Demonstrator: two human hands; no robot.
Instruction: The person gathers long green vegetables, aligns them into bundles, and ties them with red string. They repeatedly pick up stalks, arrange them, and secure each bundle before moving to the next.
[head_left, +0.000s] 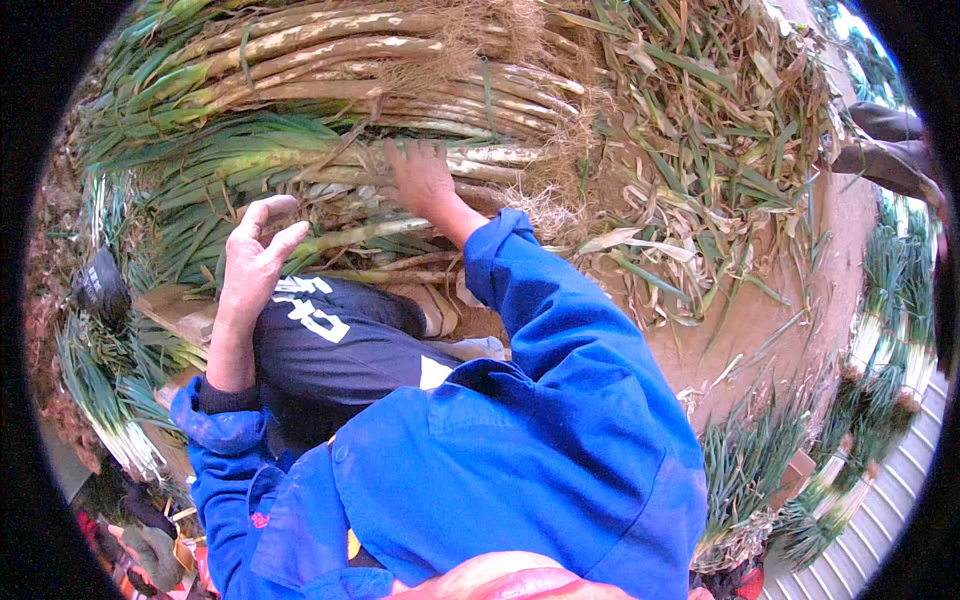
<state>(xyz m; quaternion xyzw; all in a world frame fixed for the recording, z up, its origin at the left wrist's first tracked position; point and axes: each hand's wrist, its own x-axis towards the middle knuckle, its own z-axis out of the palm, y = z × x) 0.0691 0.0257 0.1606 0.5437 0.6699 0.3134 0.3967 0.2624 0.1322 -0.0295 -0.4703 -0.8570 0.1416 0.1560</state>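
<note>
Long Welsh onions with roots and dry outer leaves (495, 154) lie in a heap in front of me, green tops to the left and roots to the right. My right hand (424, 176) lies palm down on their stalks, fingers a little apart, closed around nothing that shows. Over my thigh and beside the green leaves, my left hand (262, 244) is raised, empty, with thumb and fingers curved apart. Just beyond lie thicker bundles of unpeeled onions (322, 60), bound with green ties.
Stripped leaves (697, 150) are piled on the ground at the right. Cleaned onion bundles (127, 442) lie at the lower left, others (892, 322) at the far right. Another person's dark-clad legs (885, 150) show at the right edge. A black cloth or bag (105, 285) lies at the left.
</note>
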